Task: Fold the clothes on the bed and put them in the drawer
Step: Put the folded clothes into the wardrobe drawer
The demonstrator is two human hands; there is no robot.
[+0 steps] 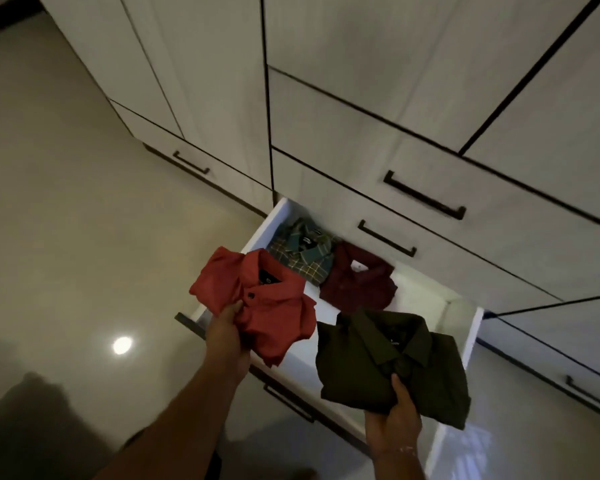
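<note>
We are at the putting-away step: our left hand grips a folded red shirt, our right hand a green shirt, both over the open drawer. Next, we judge, each must be lowered into the bare space beside the two shirts already inside

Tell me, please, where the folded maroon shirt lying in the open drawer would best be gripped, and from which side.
Probably the maroon shirt is best gripped at its near folded edge, coming from above: the drawer is open on top, the plaid shirt lies against its left, and its collar faces the cabinet.

Four folded shirts, one open drawer, two hands
</note>
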